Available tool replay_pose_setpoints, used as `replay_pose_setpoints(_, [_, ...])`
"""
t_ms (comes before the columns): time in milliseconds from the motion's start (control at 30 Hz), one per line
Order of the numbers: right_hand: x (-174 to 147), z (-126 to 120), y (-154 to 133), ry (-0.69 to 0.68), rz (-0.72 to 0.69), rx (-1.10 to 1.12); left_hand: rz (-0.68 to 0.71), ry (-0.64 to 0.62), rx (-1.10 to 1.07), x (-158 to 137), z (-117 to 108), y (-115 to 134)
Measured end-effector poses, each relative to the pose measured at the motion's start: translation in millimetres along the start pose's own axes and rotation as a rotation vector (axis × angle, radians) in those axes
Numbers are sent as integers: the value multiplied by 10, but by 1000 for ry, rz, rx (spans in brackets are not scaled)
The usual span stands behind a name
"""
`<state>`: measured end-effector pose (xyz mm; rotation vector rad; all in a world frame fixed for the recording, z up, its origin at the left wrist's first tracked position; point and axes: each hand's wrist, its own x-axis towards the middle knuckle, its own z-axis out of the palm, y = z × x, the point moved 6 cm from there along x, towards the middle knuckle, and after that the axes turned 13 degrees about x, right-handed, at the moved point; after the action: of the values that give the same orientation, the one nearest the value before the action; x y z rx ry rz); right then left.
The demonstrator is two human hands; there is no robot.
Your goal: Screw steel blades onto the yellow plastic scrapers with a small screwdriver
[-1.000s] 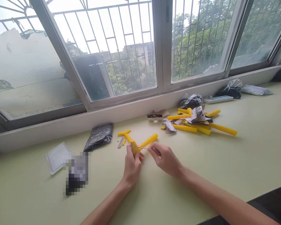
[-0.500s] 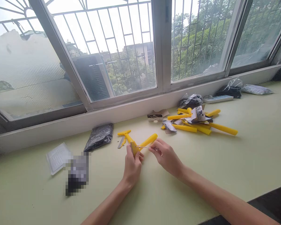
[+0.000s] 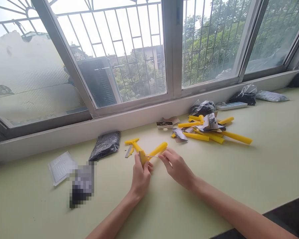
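My left hand is closed around a yellow plastic scraper with a grey blade edge, just above the table. In my right hand, thumb and fingers pinch a thin metal screwdriver; its grip end is hidden by the fingers. The tip meets the face of the scraper head. A thick yellow handle slants up right behind the shaft; whether it joins the held piece I cannot tell. Beyond my left hand are a yellow T-shaped piece and a loose grey blade.
Yellow handles and torn packaging form a pile at right, near a small box. A black plastic packet, a clear packet and a pixelated item lie left. Windows rise behind the pale green table.
My right hand's fingers have shifted slightly around the screwdriver. My left hand and the scraper stay in place.
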<state>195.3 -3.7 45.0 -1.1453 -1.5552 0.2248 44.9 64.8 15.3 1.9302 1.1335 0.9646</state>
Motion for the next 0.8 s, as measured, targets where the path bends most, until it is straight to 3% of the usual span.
replay_pose_setpoints(200, [-7,-16,-58,23,-106,48,-11,3,-9,0,0,0])
replay_pose_setpoints(567, [-42,37,-25,-39,50,24,-6,9,-28,2,-6,-6])
replay_pose_setpoints(800, [-26,49,18,-37,-11,78,-15,3,6,-3,-4,-1])
